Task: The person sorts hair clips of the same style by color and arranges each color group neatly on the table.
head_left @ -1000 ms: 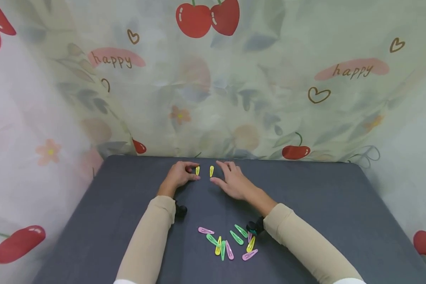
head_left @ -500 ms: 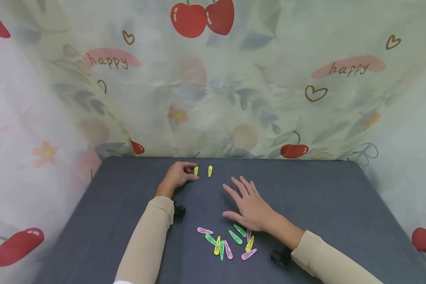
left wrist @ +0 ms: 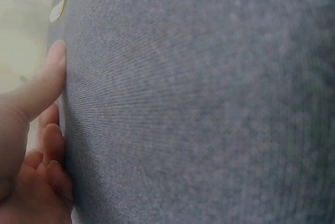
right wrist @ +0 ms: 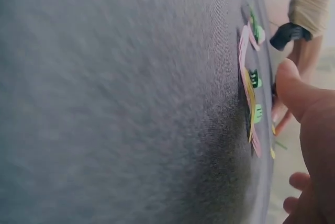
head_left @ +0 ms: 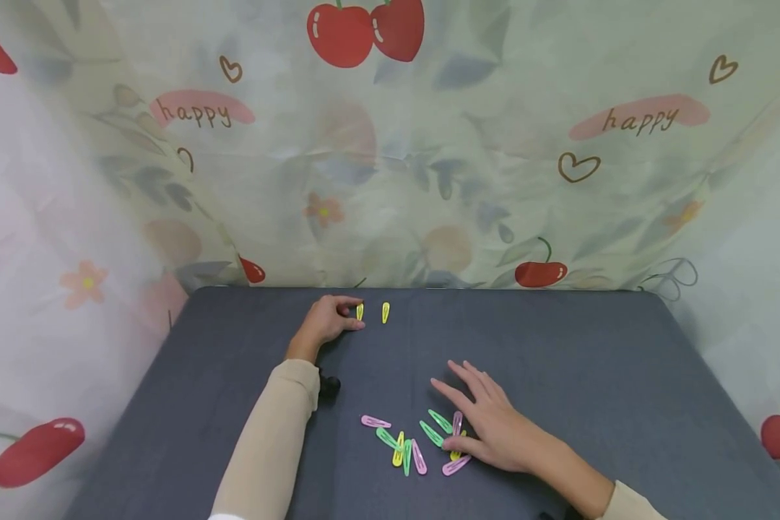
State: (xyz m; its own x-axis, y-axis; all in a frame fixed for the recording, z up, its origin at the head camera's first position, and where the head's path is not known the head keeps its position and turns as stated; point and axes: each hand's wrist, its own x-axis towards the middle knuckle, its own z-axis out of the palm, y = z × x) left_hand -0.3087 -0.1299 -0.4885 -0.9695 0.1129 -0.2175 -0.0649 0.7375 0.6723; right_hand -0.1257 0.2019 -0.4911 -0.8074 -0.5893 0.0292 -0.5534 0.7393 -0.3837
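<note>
Near the far edge of the grey table (head_left: 559, 361), the left hand (head_left: 328, 321) rests with its fingers curled, thumb and forefinger tips touching one yellow hair clip (head_left: 360, 312); whether they actually pinch it cannot be told. A second yellow clip (head_left: 386, 312) lies just beside the first, apart from the hand. Toward the near edge, the right hand (head_left: 494, 426) lies flat with fingers spread and straight, holding nothing; its thumb touches the scattered clips (head_left: 416, 444), a loose heap of pink, green and yellow ones lying just left of the palm.

The head view alone shows both hands, the two groups of clips well apart, and the cherry-print cloth (head_left: 390, 144) behind the table. The left wrist view shows the thumb (left wrist: 44, 85) against the grey fabric and one yellow clip beyond it. The right wrist view shows the heap edge-on, clips overlapping, beside the right thumb (right wrist: 293, 85).
</note>
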